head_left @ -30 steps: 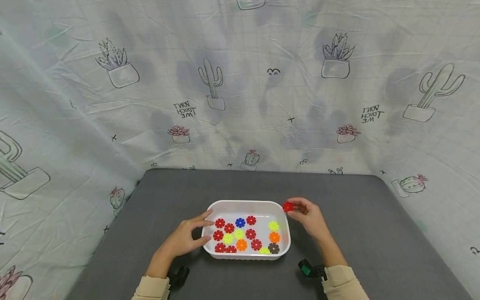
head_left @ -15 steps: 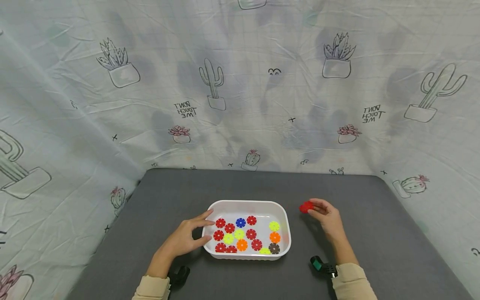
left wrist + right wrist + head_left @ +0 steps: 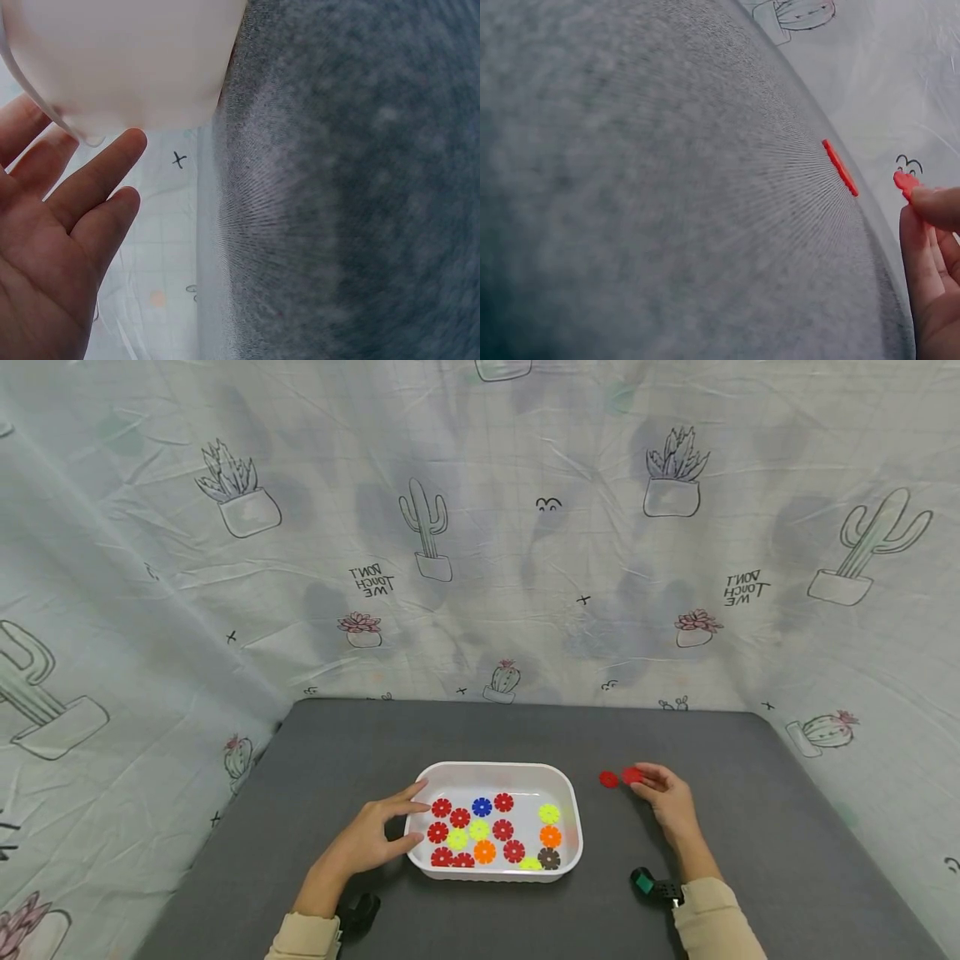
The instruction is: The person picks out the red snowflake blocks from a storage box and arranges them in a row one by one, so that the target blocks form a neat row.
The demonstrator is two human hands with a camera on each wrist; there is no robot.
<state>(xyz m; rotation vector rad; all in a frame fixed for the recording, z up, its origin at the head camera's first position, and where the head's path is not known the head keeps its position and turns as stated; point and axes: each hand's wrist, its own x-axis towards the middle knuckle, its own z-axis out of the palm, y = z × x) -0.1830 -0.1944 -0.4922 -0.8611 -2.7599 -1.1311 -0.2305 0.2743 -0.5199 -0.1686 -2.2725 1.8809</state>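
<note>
My right hand (image 3: 672, 797) is beside the white tub, on its right, and pinches a red notched plastic disc (image 3: 632, 775) between thumb and fingers. In the right wrist view this held disc (image 3: 905, 181) pokes out past the thumb. A second red disc (image 3: 608, 779) lies flat on the grey table just left of the hand. My left hand (image 3: 370, 835) rests with spread, fairly straight fingers at the left rim of the white tub (image 3: 492, 876). From the left wrist, fingertips (image 3: 133, 142) show right at the tub's outer wall.
Inside the tub lie several notched discs: red, yellow, orange, one blue disc (image 3: 482, 807) and one dark disc (image 3: 549, 858). Grey cloth covers the table (image 3: 525, 731). A cactus-print curtain (image 3: 510, 560) hangs behind and at both sides.
My right hand has moved right, away from the tub's corner, carrying red discs. One of them now lies on the table and another stays in the fingers. The left hand has not moved.
</note>
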